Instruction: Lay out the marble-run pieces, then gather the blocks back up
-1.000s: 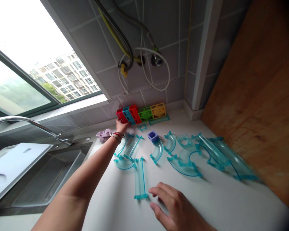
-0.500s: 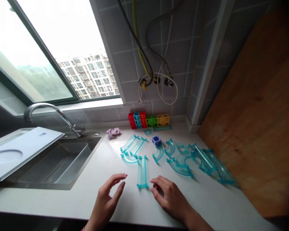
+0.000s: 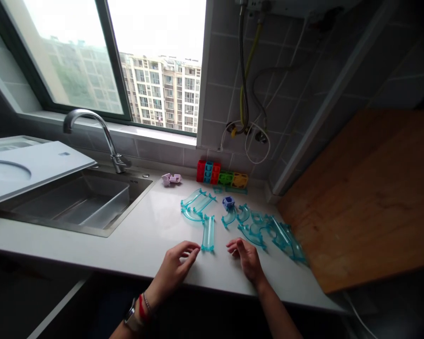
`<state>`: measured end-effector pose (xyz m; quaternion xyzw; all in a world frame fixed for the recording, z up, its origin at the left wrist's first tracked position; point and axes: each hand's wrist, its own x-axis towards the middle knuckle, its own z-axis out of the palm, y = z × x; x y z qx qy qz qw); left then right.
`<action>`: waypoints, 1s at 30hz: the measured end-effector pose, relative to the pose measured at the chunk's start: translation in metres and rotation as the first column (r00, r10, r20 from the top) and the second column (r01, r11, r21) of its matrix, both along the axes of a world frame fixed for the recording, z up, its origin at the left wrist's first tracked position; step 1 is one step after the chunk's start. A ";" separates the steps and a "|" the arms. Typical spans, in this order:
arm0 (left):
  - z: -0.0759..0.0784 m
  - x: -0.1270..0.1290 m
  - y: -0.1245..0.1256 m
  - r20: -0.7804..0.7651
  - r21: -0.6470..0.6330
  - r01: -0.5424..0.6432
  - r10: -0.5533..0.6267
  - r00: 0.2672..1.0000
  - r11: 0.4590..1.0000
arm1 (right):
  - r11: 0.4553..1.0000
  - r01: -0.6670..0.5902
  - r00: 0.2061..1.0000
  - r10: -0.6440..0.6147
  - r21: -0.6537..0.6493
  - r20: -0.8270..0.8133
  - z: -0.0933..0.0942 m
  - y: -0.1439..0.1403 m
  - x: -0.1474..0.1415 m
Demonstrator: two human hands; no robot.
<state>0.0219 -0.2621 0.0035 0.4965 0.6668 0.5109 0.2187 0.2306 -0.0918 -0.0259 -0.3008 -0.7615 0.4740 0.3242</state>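
A straight translucent teal track piece [image 3: 208,233] lies on the white counter, its near end beside the fingertips of my left hand [image 3: 182,261]. That hand is curved with thumb and fingers apart, holding nothing; whether it touches the track I cannot tell. To the right of the track, my right hand [image 3: 245,256] hovers low over the counter, fingers loosely bent and nothing in them. Curved and straight teal tracks [image 3: 194,214] adjoin the straight piece's far end. A blue-violet block [image 3: 228,203] sits at a curved track [image 3: 229,217]. More teal track pieces [image 3: 252,235] lie at the right.
Red, blue, green and yellow blocks [image 3: 208,172] stand along the back wall. Pink pieces [image 3: 171,179] lie near the sink [image 3: 109,226], which has a faucet [image 3: 108,136] and a white board [image 3: 38,165] across it. A wooden panel [image 3: 356,197] leans at right.
The camera view has turned left. My left hand has come closer to the straight track's near end. The right hand has shifted slightly and its thumb now points up.
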 end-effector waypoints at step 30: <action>-0.020 -0.056 0.058 -0.299 -0.105 0.280 -0.299 0.906 0.954 | 0.885 -0.043 0.900 -0.167 0.463 0.403 0.040 0.104 -0.074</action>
